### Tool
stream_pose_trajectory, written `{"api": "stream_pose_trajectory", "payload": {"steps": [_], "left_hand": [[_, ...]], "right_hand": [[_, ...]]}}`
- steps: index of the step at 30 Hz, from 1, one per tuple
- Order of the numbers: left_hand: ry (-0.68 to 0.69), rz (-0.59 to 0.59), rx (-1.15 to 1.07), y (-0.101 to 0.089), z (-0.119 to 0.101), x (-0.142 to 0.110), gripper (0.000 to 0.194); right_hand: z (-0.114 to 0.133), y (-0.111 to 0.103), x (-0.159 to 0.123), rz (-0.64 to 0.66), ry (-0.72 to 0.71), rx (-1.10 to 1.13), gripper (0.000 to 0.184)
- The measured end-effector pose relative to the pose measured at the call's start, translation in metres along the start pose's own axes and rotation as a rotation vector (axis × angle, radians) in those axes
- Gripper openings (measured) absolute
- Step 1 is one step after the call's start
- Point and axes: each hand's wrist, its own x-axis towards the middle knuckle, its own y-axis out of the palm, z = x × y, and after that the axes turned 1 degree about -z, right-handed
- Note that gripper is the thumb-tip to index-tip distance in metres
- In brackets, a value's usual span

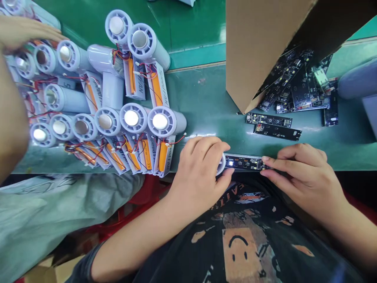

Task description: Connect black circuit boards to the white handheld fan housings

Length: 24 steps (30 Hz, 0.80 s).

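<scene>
My left hand is wrapped around a handheld fan body that it mostly hides; part of its pale round rim shows beside the thumb. From there a narrow black circuit board extends right along the table's front edge, seated in or lying on a pale housing; I cannot tell which. A small white light glows near its left end. Thumb and index finger of my right hand pinch the board's right end. Behind the board, two loose circuit boards lie overlapping on the green table.
Several pale fan units with orange batteries and loose red and black wires stand at left. A co-worker's hand rests among them. At right, a tilted cardboard box spills a pile of circuit boards. A grey-blue object stands beyond.
</scene>
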Motion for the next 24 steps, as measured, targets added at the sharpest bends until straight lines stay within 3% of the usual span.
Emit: {"api": "stream_pose_trajectory", "payload": {"steps": [6, 10, 18, 24], "left_hand": [[0.008, 0.028, 0.027, -0.001, 0.001, -0.001, 0.024], [0.03, 0.025, 0.061, -0.001, 0.001, -0.002, 0.028], [0.084, 0.008, 0.076, 0.002, 0.003, -0.003, 0.027], [0.019, 0.061, 0.041, -0.007, 0.0, 0.001, 0.031]], "right_hand": [[0.021, 0.006, 0.019, 0.059, -0.1, -0.136, 0.031], [0.037, 0.016, 0.035, 0.127, -0.155, -0.154, 0.023], [0.029, 0.009, 0.042, 0.139, -0.151, -0.01, 0.021], [0.022, 0.005, 0.046, 0.17, -0.003, 0.246, 0.017]]}}
